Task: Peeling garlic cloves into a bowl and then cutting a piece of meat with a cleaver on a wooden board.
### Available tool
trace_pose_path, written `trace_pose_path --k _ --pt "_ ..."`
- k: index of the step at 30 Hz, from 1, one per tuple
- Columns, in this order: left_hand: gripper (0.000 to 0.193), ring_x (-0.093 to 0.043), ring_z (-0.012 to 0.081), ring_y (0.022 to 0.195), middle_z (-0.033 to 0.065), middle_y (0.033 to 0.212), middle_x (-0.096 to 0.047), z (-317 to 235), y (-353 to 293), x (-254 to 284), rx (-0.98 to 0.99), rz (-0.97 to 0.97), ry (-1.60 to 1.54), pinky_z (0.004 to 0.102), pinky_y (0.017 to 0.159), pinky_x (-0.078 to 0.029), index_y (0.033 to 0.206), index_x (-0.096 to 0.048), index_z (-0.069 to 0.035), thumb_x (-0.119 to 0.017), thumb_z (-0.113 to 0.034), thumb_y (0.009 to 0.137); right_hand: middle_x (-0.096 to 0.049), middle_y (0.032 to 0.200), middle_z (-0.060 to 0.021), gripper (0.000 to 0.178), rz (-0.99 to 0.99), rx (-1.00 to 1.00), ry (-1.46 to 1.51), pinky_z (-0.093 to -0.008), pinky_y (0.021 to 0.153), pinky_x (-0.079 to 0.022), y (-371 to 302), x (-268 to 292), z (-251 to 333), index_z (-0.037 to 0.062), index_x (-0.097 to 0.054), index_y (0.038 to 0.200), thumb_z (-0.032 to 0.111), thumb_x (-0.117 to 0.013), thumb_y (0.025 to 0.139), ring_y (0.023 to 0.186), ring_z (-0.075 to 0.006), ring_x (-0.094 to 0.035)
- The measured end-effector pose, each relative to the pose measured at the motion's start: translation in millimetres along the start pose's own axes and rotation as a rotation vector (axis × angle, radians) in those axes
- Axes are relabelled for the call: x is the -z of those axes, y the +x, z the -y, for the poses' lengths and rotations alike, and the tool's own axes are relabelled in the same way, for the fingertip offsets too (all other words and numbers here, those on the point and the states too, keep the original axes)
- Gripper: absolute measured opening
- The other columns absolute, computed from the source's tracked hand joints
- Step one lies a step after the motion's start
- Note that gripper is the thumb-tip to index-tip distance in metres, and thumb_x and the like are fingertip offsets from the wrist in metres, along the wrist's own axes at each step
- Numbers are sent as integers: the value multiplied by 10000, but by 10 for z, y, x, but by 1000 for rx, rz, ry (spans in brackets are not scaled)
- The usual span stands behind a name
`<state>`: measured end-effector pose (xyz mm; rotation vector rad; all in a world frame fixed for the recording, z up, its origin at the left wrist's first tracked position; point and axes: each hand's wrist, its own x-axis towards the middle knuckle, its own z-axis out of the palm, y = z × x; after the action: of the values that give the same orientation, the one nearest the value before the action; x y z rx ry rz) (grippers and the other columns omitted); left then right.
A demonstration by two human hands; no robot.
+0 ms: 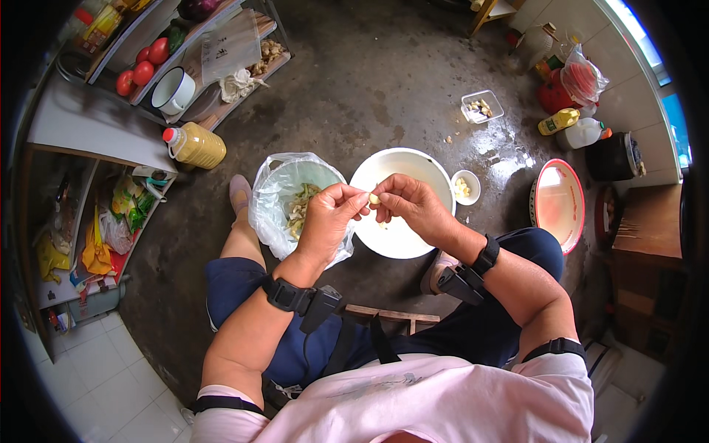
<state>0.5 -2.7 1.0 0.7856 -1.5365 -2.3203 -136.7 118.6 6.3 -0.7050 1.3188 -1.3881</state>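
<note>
Over the large white basin [401, 247], my two hands meet at a pale garlic clove [374, 199]. My left hand [332, 210] is closed, its thumb and forefinger pinching at one side of the clove. From the other side, my right hand [413, 205] grips it between bent fingers and thumb. A bin lined with a clear plastic bag [267, 203] stands left of the basin, with garlic skins [301, 207] inside. Against the basin's right side is a small white bowl [474, 198] of peeled cloves. Few small bits lie in the basin, partly behind my hands.
A clear plastic box [493, 111] with unpeeled cloves sits farther off on wet floor. An enamel basin [538, 198] leans at the right, near bottles [583, 133]. An oil jug [199, 146] stands by the left shelves [111, 148]. A wooden stool [391, 313] is between my legs.
</note>
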Motion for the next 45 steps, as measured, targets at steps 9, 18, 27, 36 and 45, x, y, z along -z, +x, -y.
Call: trace_pose_path --k 9,18,27,36,45 --pt "103 -559 84 697 31 769 -605 -14 -11 -21 -15 -5 28 222 669 -451 882 -600 -12 -603 -113 863 -589 835 -49 144 13 -51 104 -261 698 -493 -8 0 -4 4 -532 979 125 -460 952 734 -118 -587" --pt "94 -544 80 682 23 759 -591 -14 -14 -25 -15 6 62 215 656 -443 873 -594 -12 -604 -103 854 -590 851 -55 150 -5 -67 144 -256 705 -489 7 14 -29 10 -536 972 136 -458 955 750 -120 -584" --pt "101 -554 78 708 23 793 -604 -81 -23 -92 -37 -26 -24 212 665 -440 904 -599 -21 -622 -101 847 -587 853 -50 142 -12 -63 169 -255 702 -487 5 3 -22 14 -536 964 135 -463 953 751 -117 -582" --pt "151 -595 81 815 36 871 -630 -40 -18 -61 -101 15 93 211 746 -475 953 -604 -8 -657 -38 814 -584 815 -36 126 -29 -95 185 -245 671 -479 11 -15 -37 23 -536 949 130 -469 950 716 -104 -578" --pt "186 -608 80 761 36 818 -644 -38 -5 -85 -119 57 105 208 722 -489 994 -610 -20 -657 -50 816 -544 801 -20 118 12 -165 394 -237 646 -454 16 22 -49 40 -536 936 135 -467 949 677 -95 -525"
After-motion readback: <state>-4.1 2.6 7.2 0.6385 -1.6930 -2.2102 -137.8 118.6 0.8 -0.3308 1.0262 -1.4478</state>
